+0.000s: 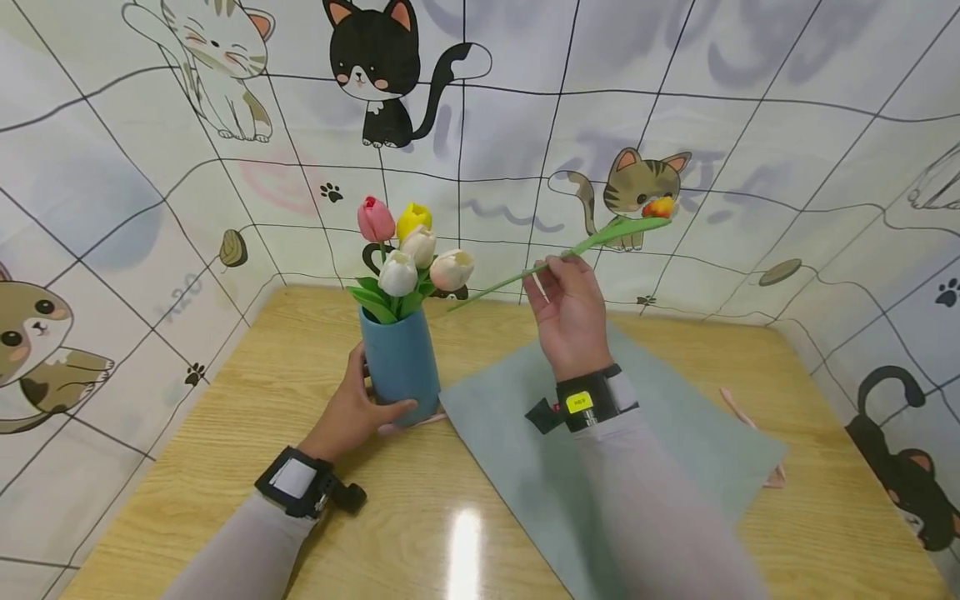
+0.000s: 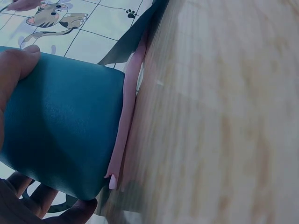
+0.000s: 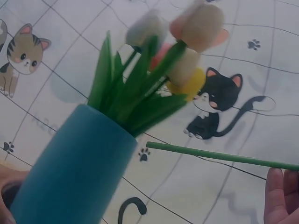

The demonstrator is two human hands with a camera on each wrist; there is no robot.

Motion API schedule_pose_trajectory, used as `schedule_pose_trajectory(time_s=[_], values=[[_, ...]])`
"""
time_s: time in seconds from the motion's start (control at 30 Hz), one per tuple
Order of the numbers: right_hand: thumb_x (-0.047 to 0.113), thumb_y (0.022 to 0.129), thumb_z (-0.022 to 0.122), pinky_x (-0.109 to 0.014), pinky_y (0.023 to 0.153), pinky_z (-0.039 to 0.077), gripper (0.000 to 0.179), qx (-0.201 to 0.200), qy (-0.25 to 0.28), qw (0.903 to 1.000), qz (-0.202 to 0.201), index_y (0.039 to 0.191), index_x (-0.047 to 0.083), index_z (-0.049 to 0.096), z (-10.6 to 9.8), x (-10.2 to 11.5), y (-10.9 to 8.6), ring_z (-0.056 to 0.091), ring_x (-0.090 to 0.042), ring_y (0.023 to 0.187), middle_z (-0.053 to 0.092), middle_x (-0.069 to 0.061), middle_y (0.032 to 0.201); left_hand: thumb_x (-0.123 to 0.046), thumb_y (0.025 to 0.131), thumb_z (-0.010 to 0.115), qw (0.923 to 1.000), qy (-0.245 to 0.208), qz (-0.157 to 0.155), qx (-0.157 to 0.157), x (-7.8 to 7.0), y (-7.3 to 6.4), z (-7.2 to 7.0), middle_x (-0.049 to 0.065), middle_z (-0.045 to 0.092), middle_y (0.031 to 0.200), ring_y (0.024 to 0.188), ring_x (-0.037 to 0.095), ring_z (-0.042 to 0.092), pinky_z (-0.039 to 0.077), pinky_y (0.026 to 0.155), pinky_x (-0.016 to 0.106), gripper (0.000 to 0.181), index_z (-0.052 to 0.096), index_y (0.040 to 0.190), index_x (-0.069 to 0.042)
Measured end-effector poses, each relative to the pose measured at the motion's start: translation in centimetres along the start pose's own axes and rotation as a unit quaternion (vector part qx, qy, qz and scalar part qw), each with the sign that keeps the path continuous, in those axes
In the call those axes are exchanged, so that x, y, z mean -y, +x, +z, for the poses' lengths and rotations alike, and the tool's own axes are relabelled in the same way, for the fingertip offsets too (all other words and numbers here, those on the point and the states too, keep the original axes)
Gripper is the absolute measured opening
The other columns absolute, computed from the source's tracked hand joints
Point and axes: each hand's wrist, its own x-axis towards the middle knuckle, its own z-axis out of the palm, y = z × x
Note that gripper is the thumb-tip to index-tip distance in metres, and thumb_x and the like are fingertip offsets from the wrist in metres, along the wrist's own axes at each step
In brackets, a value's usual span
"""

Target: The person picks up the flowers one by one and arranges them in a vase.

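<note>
A blue vase stands on the table's left half. My left hand grips it low down, thumb across the front and fingers round the far side. Several tulips fill it: a pink tulip, a yellow tulip, white ones and a pale peach tulip. To the right of the vase, my right hand pinches an orange-yellow tulip by its green stem, raised above the table. Its bloom points right, and the bare stem end points at the vase, just beside the rim.
A grey-green sheet lies on the wooden table under my right arm. One pink ribbon runs by the vase's base; another ribbon shows past the sheet's right edge. A cat-printed cloth hangs behind and at both sides.
</note>
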Motion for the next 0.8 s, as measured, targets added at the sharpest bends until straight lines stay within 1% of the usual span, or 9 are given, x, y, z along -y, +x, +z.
schedule_pose_trajectory(time_s=[0.1, 0.2, 0.33, 0.53, 0.67, 0.73, 0.8], values=[[0.005, 0.104, 0.059, -0.027, 0.091, 0.061, 0.01, 0.004, -0.009, 0.9999, -0.008, 0.111, 0.012, 0.055, 1.4, -0.8, 0.0, 0.063, -0.014, 0.098, 0.061, -0.001, 0.099, -0.039, 0.083, 0.088, 1.0, -0.002, -0.003, 0.001, 0.1, 0.0, 0.0, 0.016, 0.031, 0.161, 0.149, 0.041, 0.037, 0.042, 0.115, 0.065, 0.119, 0.001, 0.164, -0.036], [0.005, 0.103, 0.06, -0.027, 0.092, 0.062, 0.011, 0.002, -0.015, 0.9997, -0.016, 0.109, 0.013, 0.055, 2.3, -1.4, 0.0, 0.064, -0.015, 0.099, 0.061, -0.001, 0.1, -0.04, 0.083, 0.089, 1.0, -0.001, -0.007, 0.0, -0.1, 0.0, 0.0, 0.016, 0.031, 0.161, 0.15, 0.042, 0.036, 0.041, 0.115, 0.066, 0.119, 0.001, 0.164, -0.035], [0.004, 0.103, 0.06, -0.029, 0.093, 0.061, 0.012, 0.005, -0.027, 0.9993, -0.027, 0.105, 0.015, 0.056, 3.1, -1.9, 0.0, 0.063, -0.015, 0.102, 0.06, 0.0, 0.1, -0.039, 0.083, 0.089, 1.0, -0.001, -0.007, -0.001, -0.4, -0.1, 0.0, 0.016, 0.03, 0.162, 0.15, 0.042, 0.036, 0.041, 0.115, 0.066, 0.12, 0.001, 0.164, -0.034], [0.002, 0.103, 0.059, -0.03, 0.091, 0.062, 0.013, 0.017, -0.051, 0.9977, -0.042, 0.103, 0.014, 0.055, 3.8, -2.7, -0.1, 0.064, -0.016, 0.1, 0.058, -0.001, 0.101, -0.037, 0.083, 0.089, 1.0, -0.001, 0.001, 0.0, -0.4, -0.2, 0.0, 0.017, 0.03, 0.162, 0.15, 0.043, 0.037, 0.043, 0.114, 0.066, 0.12, 0.002, 0.164, -0.032], [0.002, 0.102, 0.06, -0.031, 0.089, 0.062, 0.014, 0.036, -0.09, 0.993, -0.067, 0.103, 0.014, 0.055, 4.3, -3.2, -0.3, 0.065, -0.016, 0.099, 0.057, -0.001, 0.102, -0.038, 0.083, 0.089, 1.0, -0.003, 0.0, 0.0, -0.2, -0.1, 0.0, 0.017, 0.03, 0.163, 0.15, 0.043, 0.037, 0.042, 0.114, 0.066, 0.119, 0.002, 0.164, -0.033], [0.002, 0.102, 0.06, -0.031, 0.088, 0.062, 0.014, 0.05, -0.113, 0.989, -0.081, 0.103, 0.014, 0.055, 4.6, -3.6, -0.5, 0.065, -0.017, 0.099, 0.057, -0.001, 0.101, -0.038, 0.083, 0.089, 1.0, -0.004, -0.002, 0.0, -0.1, 0.0, 0.0, 0.016, 0.03, 0.163, 0.15, 0.042, 0.036, 0.042, 0.114, 0.066, 0.119, 0.002, 0.164, -0.034], [0.002, 0.102, 0.061, -0.028, 0.084, 0.062, 0.014, 0.06, -0.135, 0.9845, -0.094, 0.103, 0.015, 0.055, 4.8, -4.1, -0.7, 0.065, -0.015, 0.097, 0.057, 0.0, 0.1, -0.038, 0.082, 0.089, 1.0, -0.006, -0.002, 0.0, 0.0, 0.0, -0.1, 0.016, 0.03, 0.163, 0.151, 0.042, 0.036, 0.041, 0.115, 0.066, 0.119, 0.002, 0.164, -0.034]])
